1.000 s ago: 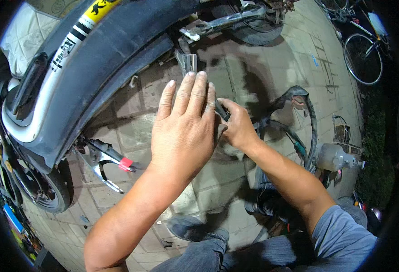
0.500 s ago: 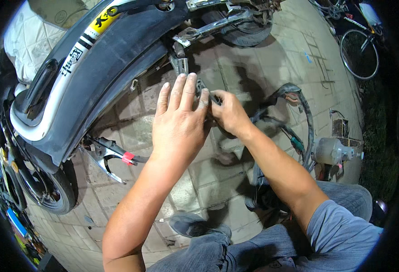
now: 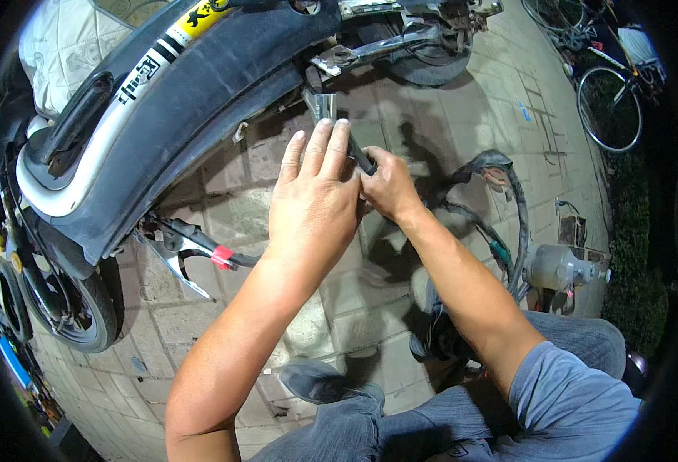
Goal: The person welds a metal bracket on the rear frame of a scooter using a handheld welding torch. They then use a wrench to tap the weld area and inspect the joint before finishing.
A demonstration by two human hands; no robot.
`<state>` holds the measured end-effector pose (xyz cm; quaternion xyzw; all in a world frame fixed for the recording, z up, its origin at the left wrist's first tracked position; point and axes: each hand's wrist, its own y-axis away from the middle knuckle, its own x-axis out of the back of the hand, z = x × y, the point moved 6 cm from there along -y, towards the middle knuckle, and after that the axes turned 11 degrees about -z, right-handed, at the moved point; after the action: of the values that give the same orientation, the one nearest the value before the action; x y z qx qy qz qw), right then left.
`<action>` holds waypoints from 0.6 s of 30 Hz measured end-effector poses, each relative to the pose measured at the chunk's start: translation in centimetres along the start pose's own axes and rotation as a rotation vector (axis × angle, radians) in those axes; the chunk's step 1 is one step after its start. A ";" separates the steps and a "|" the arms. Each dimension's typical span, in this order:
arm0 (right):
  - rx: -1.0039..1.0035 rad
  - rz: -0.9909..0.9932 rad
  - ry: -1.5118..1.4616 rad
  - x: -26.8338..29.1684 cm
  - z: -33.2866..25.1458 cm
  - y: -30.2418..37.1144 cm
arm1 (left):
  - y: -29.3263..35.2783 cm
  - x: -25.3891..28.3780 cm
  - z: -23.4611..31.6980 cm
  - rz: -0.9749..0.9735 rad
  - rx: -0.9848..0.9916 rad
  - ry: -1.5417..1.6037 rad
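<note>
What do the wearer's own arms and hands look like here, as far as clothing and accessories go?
The left hand and right hand are both ungloved, and no ring, watch or bracelet shows. Both forearms are bare. A short, loose grey-blue sleeve with soft folds ends around the right elbow; no sleeve shows on the left arm.

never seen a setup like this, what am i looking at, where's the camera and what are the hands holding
No machine is working here: these are a person's two bare hands, filmed by a wide camera on the person's head, looking down. Its lens bends straight edges. The left hand has its fingers straight and back upward; what lies under it is hidden. The right hand grips a dark bar, mostly covered. Around them on the paving are a dark scooter body, red tape around a part and a see-through plastic container.
</note>
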<state>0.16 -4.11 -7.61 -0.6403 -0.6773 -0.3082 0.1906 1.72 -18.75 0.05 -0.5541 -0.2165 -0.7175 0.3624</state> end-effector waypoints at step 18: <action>0.024 0.054 0.029 0.0 0.4 0.9 | 0.1 -0.3 -0.1 0.044 -0.014 0.013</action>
<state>1.07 -3.86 -7.80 -0.6516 -0.6605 -0.3038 0.2165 1.74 -18.83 -0.25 -0.5567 -0.1966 -0.7144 0.3756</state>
